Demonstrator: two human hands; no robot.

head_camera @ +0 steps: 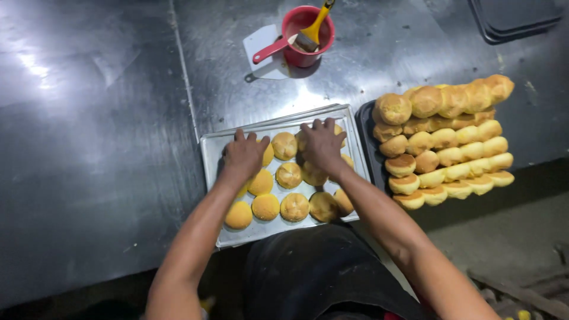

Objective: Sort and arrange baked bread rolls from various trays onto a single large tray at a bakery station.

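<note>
A silver baking tray (211, 155) with several round golden buns (289, 175) lies on the steel table in front of me. My left hand (243, 155) rests palm down on buns at the tray's left side. My right hand (322, 144) lies palm down on buns at the tray's upper right. Both hands cover the buns under them, and whether the fingers grip any bun is hidden.
To the right, a dark tray (365, 136) holds stacked rows of buns (444, 139). A red cup (308, 37) with a yellow-handled brush (312, 31) stands at the back on a white board. A dark tray (515, 21) lies at the far right corner.
</note>
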